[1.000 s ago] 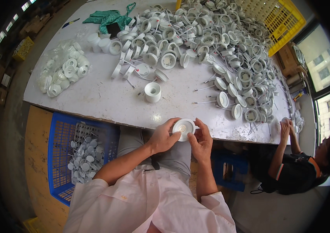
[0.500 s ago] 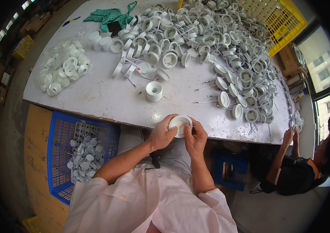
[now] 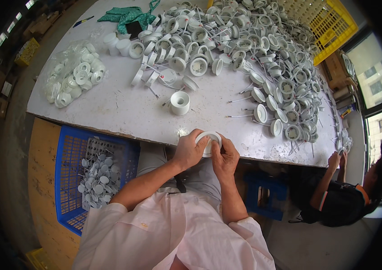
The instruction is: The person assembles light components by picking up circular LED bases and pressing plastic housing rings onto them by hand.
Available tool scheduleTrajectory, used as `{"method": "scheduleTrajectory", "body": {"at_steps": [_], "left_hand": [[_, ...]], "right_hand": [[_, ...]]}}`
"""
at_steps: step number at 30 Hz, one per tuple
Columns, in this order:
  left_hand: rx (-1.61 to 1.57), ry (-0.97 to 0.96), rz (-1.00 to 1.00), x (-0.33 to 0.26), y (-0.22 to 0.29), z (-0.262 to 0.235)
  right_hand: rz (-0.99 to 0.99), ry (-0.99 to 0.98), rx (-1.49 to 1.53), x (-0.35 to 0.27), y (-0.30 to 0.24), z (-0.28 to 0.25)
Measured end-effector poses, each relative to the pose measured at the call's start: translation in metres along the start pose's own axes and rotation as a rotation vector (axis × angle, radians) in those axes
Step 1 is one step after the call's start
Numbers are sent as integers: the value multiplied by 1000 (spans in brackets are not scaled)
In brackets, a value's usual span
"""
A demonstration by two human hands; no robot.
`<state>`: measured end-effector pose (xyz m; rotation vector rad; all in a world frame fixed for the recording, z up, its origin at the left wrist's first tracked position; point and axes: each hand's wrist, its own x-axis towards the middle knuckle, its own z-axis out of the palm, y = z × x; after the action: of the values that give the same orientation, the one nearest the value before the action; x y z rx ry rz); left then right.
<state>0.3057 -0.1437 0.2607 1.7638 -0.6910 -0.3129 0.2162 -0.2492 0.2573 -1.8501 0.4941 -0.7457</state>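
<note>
Close to the table's front edge, both my hands hold a white round downlight housing (image 3: 209, 134) between them. My left hand (image 3: 188, 151) grips its left side, with the thumb reaching over the rim. On the other side my right hand (image 3: 225, 158) has its thumb pressed into the recess. Most of the inside is hidden by the thumbs. Just beyond, a thick white cylinder with a hole in its top (image 3: 180, 103) stands upright on the table (image 3: 132, 114). A tilted lamp housing (image 3: 190, 83) lies behind it.
A large heap of wired lamp housings (image 3: 245, 45) covers the back and right, beside a yellow crate (image 3: 335, 31). At left lies a clear bag of white rings (image 3: 80, 77). A blue basket (image 3: 65, 198) holds round discs (image 3: 98, 182). Another person (image 3: 339, 198) works at the right.
Both thumbs have moved deeper over the housing's recess, which shows less of its inside now. The housing seems tilted a little differently. The rest of the scene has barely shifted in view.
</note>
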Motion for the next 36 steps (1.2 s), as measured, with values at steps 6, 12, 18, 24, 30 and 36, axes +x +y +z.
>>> {"method": "scheduleTrajectory", "body": {"at_steps": [6,12,18,24,30,36], "left_hand": [[8,-10,-41,4,-7,3],[-109,-117,-111,6,-7,-5],[-291,-372,-88,5,-1,-27],[-327,-500,-190,6,6,-32],[-499,-458,-166,2,-9,-25],[-622,-460,-161,2,-12,-21]], "right_hand": [[62,13,-9,0,11,3],[218,-9,102,-1,12,2],[300,-16,217,4,4,-4],[355,-13,291,7,0,-7],[368,-45,345,7,-5,-7],[321,-59,379,7,-5,-11]]}}
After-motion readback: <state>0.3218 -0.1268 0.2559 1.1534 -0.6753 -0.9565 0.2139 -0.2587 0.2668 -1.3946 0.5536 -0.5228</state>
